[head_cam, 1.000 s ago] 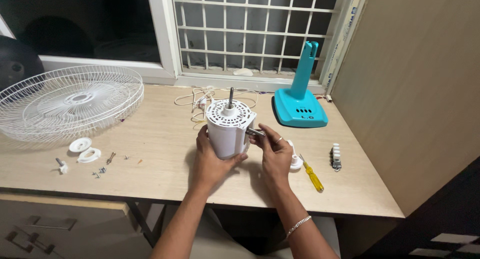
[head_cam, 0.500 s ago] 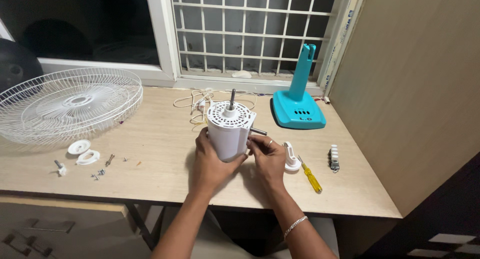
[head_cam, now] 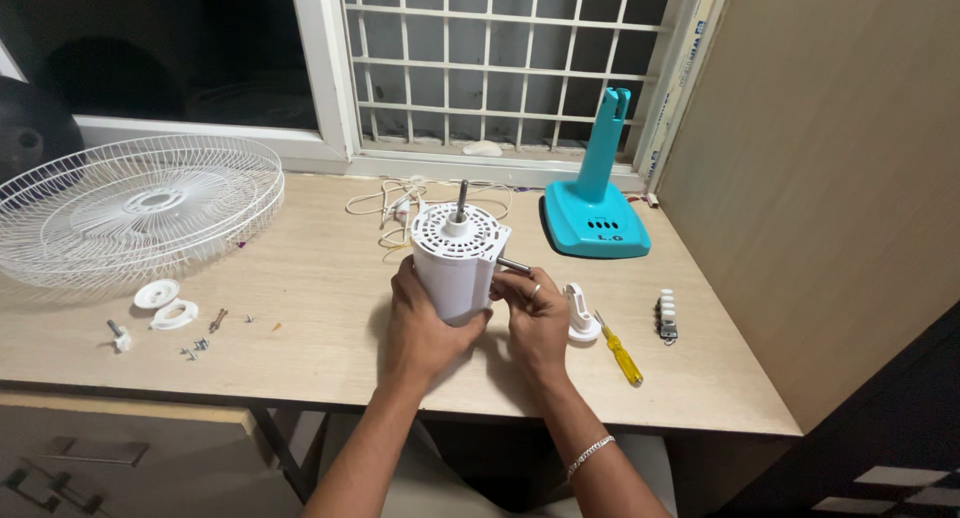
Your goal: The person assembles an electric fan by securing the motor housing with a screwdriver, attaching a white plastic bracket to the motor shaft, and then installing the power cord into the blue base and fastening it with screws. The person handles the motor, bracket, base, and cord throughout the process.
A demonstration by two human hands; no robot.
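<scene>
One white motor housing point(head_cam: 455, 263) stands on the desk point(head_cam: 320, 278); left hand point(head_cam: 425, 323) clasps it, right hand point(head_cam: 535, 318) pinches its side pin; one yellow screwdriver point(head_cam: 622, 353) right of it

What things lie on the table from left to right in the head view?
White wire fan guard → small white rings → loose screws → white motor housing, held by left hand and right hand → turquoise fan stand → yellow screwdriver → white switch block.

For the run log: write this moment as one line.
left hand: grips white fan motor housing | right hand: on the housing's side pin | housing: upright on desk | nearby: yellow screwdriver, teal fan base
</scene>
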